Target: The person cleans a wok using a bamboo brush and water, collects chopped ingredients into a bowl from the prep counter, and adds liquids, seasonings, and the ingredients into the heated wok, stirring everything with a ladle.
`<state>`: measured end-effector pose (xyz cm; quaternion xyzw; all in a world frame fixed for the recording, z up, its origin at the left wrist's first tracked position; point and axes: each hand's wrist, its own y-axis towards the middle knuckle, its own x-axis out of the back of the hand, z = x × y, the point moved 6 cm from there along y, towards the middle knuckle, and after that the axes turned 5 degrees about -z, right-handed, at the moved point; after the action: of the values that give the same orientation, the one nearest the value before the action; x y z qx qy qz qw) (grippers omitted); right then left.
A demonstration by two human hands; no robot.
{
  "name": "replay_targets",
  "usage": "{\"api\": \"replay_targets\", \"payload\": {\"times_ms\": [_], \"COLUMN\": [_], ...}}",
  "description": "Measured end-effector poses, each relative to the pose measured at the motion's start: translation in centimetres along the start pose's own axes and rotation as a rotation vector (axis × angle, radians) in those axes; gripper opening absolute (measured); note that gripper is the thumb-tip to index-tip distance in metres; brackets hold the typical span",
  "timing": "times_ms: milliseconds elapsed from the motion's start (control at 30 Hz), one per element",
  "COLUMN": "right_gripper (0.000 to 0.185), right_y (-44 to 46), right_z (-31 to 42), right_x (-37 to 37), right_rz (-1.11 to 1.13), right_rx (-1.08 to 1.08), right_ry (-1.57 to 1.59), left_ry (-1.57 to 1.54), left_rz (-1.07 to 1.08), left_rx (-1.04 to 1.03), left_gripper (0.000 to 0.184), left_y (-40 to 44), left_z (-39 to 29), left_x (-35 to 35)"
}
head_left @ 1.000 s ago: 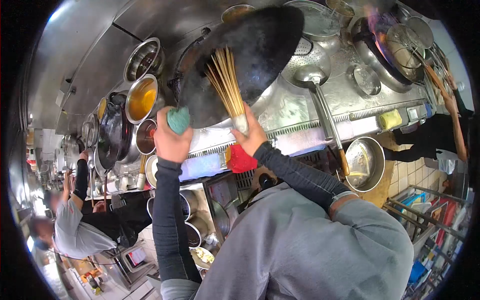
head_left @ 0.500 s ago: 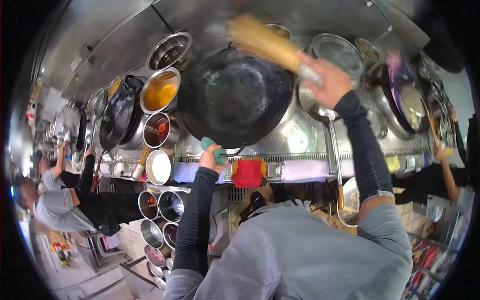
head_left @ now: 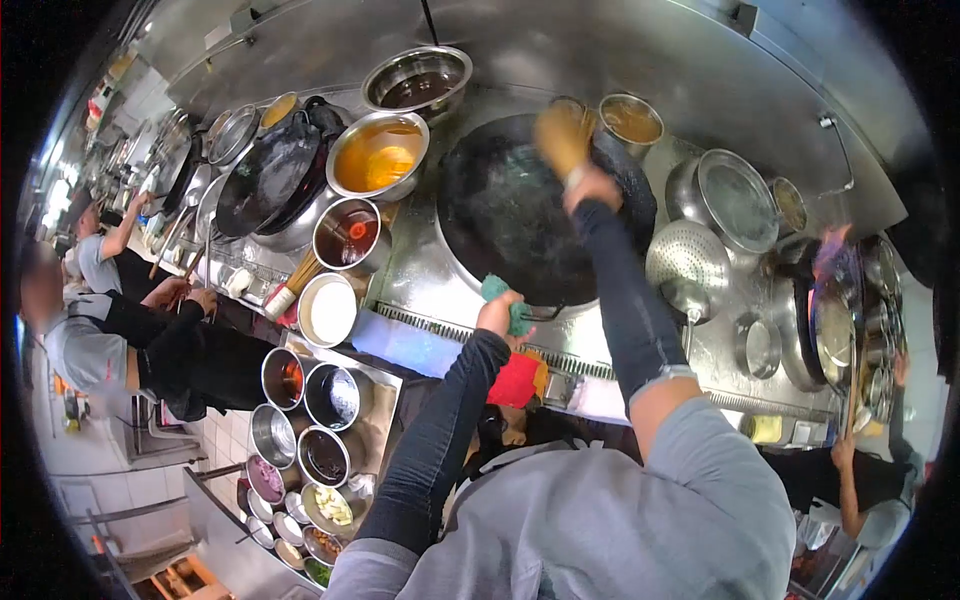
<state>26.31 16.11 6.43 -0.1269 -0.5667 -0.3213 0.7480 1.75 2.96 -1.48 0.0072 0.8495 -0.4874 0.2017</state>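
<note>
A large dark wok sits on the steel range in front of me. My left hand is closed on a folded green cloth at the wok's near rim, around its handle, part of which shows beside the cloth. My right hand grips a bamboo wok brush, blurred by motion. Its bristles are over the far right part of the wok; contact with the metal cannot be made out. A perforated skimmer lies to the right of the wok.
Left of the wok stand steel bowls, one with yellow-orange liquid, and a pot of reddish liquid. Several ingredient containers stand lower left. Co-workers stand at the left, another person at the right, near a flaming wok.
The brush has come down and inward from above the wok's right edge to over the wok. My view has turned, shifting the wok right in the picture. The left hand keeps its hold.
</note>
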Motion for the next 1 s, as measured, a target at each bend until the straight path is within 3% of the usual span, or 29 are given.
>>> {"api": "replay_targets", "payload": {"times_ms": [33, 133, 200, 233, 300, 333, 400, 467, 533, 567, 600, 667, 700, 800, 833, 867, 900, 1000], "right_gripper": [0.034, 0.056, 0.063, 0.064, 0.038, 0.035, 0.033, 0.037, 0.042, 0.044, 0.049, 0.056, 0.057, 0.049, 0.043, 0.037, 0.032, 0.035], "right_y": [-4.3, -14.1, -11.3, -6.0, 3.3, 3.9, 3.2, 0.0, -7.6, -11.4, -14.3, -14.0, -11.0, 3.8, 4.7, 4.1, 2.9, -7.5], "right_z": [1.9, 2.8, -3.0, -8.3, -11.2, -9.7, -5.3, -1.0, 2.7, 3.6, 4.5, 0.7, -1.6, -10.4, -9.0, -8.1, -6.3, 1.2], "right_x": [-3.8, 1.1, 3.4, 0.8, 8.2, 12.6, 13.8, 5.4, -2.3, -2.9, -1.1, 1.3, 2.2, 7.0, 10.7, 11.7, 9.8, 1.0], "right_rz": [0.241, 0.48, 0.615, 0.402, 0.243, -0.059, -0.179, 0.067, 0.357, 0.418, 0.375, 0.545, 0.675, 0.347, 0.096, -0.143, -0.07, 0.301], "right_rx": [0.122, 0.603, 0.742, 0.835, 0.275, 0.146, -0.013, -0.001, 0.163, 0.263, 0.507, 0.65, 0.722, 0.286, 0.239, 0.028, -0.031, 0.189], "right_ry": [-0.116, 0.261, 0.253, -0.03, -0.432, -0.186, -0.244, -0.254, -0.2, 0.001, 0.289, 0.242, 0.023, -0.393, -0.096, -0.074, -0.007, -0.365], "left_ry": [-0.003, 0.002, 0.006, 0.011, 0.013, 0.008, 0.023, 0.002, -0.017, -0.018, -0.024, -0.032, -0.028, -0.028, -0.023, -0.023, -0.025, -0.025], "left_rz": [0.04, 0.036, 0.03, 0.03, 0.045, 0.05, 0.071, 0.043, 0.028, 0.071, 0.111, 0.142, 0.089, 0.033, 0.027, 0.023, 0.018, 0.071], "left_rx": [0.019, 0.0, 0.015, -0.002, 0.011, 0.009, 0.006, 0.012, 0.023, 0.024, 0.022, 0.059, 0.045, 0.03, 0.035, 0.038, 0.042, 0.04], "left_gripper": [0.02, 0.021, 0.016, 0.016, 0.019, 0.019, 0.018, 0.02, 0.022, 0.022, 0.022, 0.024, 0.025, 0.027, 0.027, 0.027, 0.027, 0.024], "left_y": [0.7, 1.0, 0.9, 0.8, 1.3, 1.3, 1.1, 1.0, 1.1, 1.5, 1.9, 1.8, 1.2, 0.6, 0.4, 0.3, 0.6, 2.0], "left_z": [0.2, 0.1, -0.4, -0.2, 0.2, 0.0, 0.0, -0.2, 0.1, 0.1, 0.1, 0.2, -0.2, -0.4, -0.4, -0.6, -0.3, -0.2], "left_x": [0.1, 0.5, 0.2, 0.2, 0.3, 0.2, 0.1, 0.2, 0.2, 0.2, 0.2, 0.1, 0.0, 0.2, 0.3, 0.1, 0.3, 0.4]}}
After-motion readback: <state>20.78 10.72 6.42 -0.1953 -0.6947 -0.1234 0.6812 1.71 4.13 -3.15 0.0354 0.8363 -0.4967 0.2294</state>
